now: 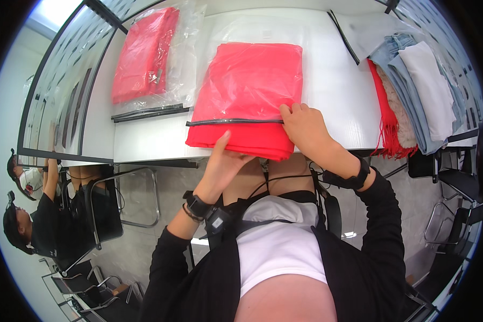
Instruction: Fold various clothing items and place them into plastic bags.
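Note:
A folded red cloth (251, 80) lies mostly inside a clear plastic bag (261, 26) in front of me. Its near end sticks out past the bag's black-edged opening (233, 121). My left hand (227, 165) is at the near edge of the cloth, thumb on top and fingers beneath, gripping it. At the right end of the black edge, my right hand (304, 122) pinches the bag's opening with bent fingers. The fingertips of my left hand are hidden under the cloth.
Another bagged red cloth (143, 60) lies to the left, its black bag edge (149, 112) towards me. At right are folded jeans (410, 88), a white garment (428, 76), a red fringed scarf (386, 116) and an empty-looking bag (370, 34). People sit beyond a partition (68, 92).

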`<control>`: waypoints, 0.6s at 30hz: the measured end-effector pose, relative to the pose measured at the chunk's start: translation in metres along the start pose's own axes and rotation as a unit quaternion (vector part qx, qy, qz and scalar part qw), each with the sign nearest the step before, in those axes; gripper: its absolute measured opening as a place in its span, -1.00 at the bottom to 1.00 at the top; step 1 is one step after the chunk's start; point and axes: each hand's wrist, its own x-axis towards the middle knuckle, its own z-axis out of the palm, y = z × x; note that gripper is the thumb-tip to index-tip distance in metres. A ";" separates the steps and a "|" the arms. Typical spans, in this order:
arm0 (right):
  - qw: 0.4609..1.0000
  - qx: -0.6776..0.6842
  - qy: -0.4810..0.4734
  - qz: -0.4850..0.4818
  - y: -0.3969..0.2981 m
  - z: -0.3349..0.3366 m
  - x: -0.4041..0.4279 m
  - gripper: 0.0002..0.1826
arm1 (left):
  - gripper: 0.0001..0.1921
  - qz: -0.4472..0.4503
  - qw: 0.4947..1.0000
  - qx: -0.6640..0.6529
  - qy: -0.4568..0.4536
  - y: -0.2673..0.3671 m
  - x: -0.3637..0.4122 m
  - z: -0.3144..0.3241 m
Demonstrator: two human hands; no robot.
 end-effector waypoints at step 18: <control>0.983 0.092 0.090 -0.130 -0.024 -0.023 0.001 -0.78 | -0.74 0.032 0.996 0.086 -0.017 0.020 0.096 0.015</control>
